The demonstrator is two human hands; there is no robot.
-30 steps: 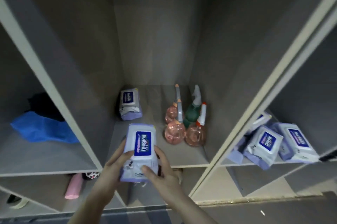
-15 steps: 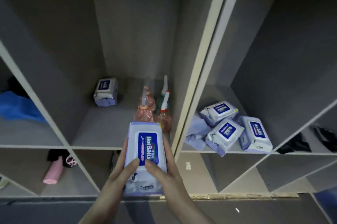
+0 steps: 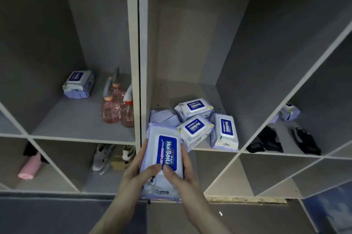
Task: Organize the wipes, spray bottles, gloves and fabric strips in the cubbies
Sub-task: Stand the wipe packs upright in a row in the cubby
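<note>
I hold a white and lilac wipes pack with a blue label in both hands, in front of the divider between two cubbies. My left hand grips its left side and my right hand grips its right side, thumbs on top. The right cubby holds several wipes packs in a loose pile. In the left cubby a lone wipes pack lies at the back, with pink spray bottles near the divider.
Black gloves or fabric and one more wipes pack lie in the far right cubby. Lower cubbies hold a pink roll and shoes. A vertical divider separates the two main cubbies.
The view and both hands have shifted right with the held pack, from in front of the spray-bottle cubby to the edge of the cubby with the wipes pile.
</note>
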